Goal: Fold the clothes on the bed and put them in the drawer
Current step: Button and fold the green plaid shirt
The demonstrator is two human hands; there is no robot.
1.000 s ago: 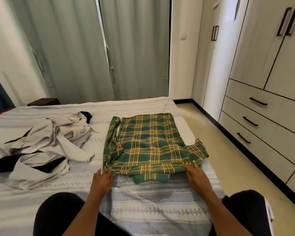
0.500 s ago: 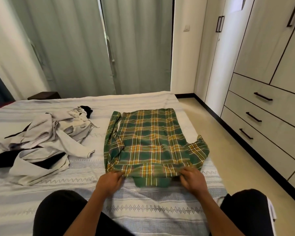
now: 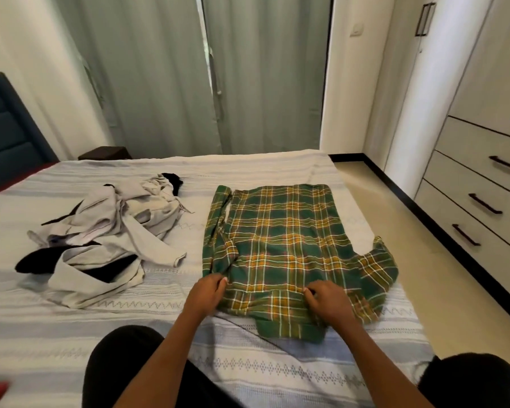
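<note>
Gripping plaid shirt (image 3: 280,245) near edge, both hands: left (image 3: 205,294), right (image 3: 327,300); bed (image 3: 248,169) beyond bare.

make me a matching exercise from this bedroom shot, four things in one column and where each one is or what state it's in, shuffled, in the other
Things:
1. green plaid shirt
2. grey and black clothes
3. drawers
4. curtains

Places or states:
A. closed, in the wardrobe unit on the right
B. drawn shut beyond the far side of the bed
C. spread flat on the bed, near edge held by both hands
D. crumpled in an unfolded heap on the left of the bed

Pairs: 1-C, 2-D, 3-A, 4-B
</note>
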